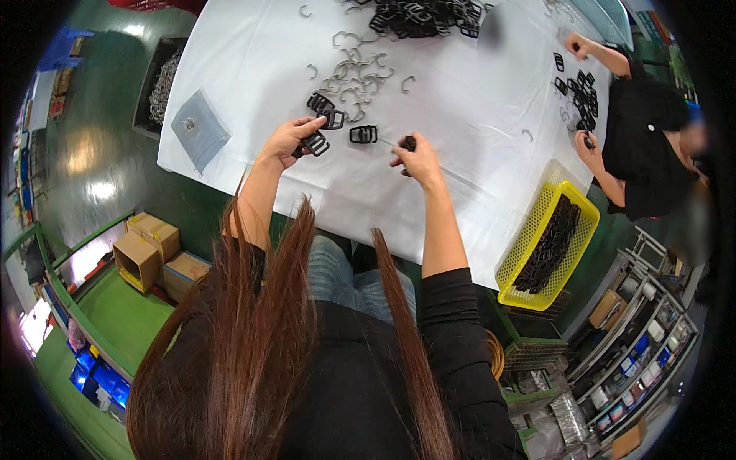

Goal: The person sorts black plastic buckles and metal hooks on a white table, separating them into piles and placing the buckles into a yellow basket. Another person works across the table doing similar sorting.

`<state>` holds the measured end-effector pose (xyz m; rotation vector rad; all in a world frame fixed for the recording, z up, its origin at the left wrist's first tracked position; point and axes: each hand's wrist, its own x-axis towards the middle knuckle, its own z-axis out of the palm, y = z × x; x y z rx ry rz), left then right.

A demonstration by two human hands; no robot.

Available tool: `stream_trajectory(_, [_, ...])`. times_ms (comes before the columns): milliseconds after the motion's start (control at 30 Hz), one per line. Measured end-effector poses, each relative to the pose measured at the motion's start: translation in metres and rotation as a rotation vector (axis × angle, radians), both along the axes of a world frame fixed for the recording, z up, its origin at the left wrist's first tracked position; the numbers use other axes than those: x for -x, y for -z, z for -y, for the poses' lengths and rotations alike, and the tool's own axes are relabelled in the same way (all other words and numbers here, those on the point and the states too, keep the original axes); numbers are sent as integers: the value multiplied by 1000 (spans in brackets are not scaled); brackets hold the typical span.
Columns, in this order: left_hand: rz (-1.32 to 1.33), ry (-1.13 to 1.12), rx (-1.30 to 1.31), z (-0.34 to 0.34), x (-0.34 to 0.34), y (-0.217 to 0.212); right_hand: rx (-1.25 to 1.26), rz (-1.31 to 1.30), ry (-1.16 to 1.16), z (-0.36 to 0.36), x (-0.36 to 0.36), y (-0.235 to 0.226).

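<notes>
Several black strap buckles [316, 143] are gripped in my left hand [290, 138], fanned out between thumb and fingers. One more black buckle [320, 102] lies just beyond that hand. Between my two hands, a single black buckle [363, 135] rests flat on the white-covered table. Closed fingers of my right hand [418, 159] hold a small dark piece [409, 143]; a thin pale rod seems to stick out from it toward the single buckle. Its exact kind is partly hidden by the fingers. Loose C-shaped metal hooks [356, 73] are scattered beyond my hands.
A black buckle heap [422, 17] covers the table's far side. A yellow basket [589, 230] of black parts sits at the right edge. At right, a co-worker's hands [589, 149] handle black buckles. A clear plastic bag [198, 134] lies at the left corner.
</notes>
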<state>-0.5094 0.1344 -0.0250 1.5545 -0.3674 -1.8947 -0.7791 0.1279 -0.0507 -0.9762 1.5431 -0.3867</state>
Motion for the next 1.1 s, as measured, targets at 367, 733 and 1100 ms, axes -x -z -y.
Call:
stream_trajectory(367, [94,-30,-1,-32,19,-3,19,-136,-6,2,-45,12])
stream_trajectory(733, [81,561,151,-20,289,-14,9,164,863,-133,212,-55])
stream_trajectory(1100, [111,750,600,-60,504,-52,396,-477,1043,-177,330,-54])
